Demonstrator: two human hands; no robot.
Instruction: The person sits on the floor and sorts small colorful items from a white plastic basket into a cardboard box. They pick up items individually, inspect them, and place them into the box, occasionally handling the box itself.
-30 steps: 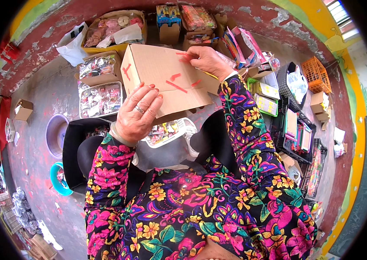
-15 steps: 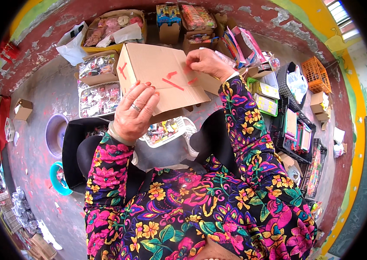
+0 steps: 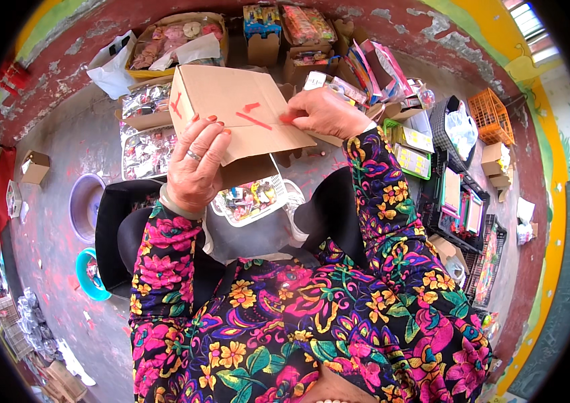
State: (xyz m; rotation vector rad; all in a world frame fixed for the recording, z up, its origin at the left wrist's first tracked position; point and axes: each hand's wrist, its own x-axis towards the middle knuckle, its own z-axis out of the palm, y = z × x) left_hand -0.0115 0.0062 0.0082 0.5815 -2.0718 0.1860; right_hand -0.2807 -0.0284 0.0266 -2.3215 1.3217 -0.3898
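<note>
A cardboard box (image 3: 231, 101) with several red tape-like strips (image 3: 253, 120) on it is held up in front of me, tilted. My left hand (image 3: 194, 161) grips its near left edge, fingers on the outer face and a ring showing. My right hand (image 3: 329, 113) is at the box's right edge, fingertips pinched together on a red strip (image 3: 288, 119) there. The fingers hide most of that strip. Beneath the box is a white basket (image 3: 239, 220) with small colourful packaged items.
Boxes and baskets of packaged goods line the far wall. On the left stand a purple basin (image 3: 86, 208) and a turquoise basin (image 3: 85, 274). To the right are a black crate (image 3: 456, 232), an orange crate (image 3: 491, 115) and a green-edged tray (image 3: 411, 163).
The box and my left hand have shifted a little left. My right hand has come down and right slightly, and its fingertips now cover the red strip at the box's right edge.
</note>
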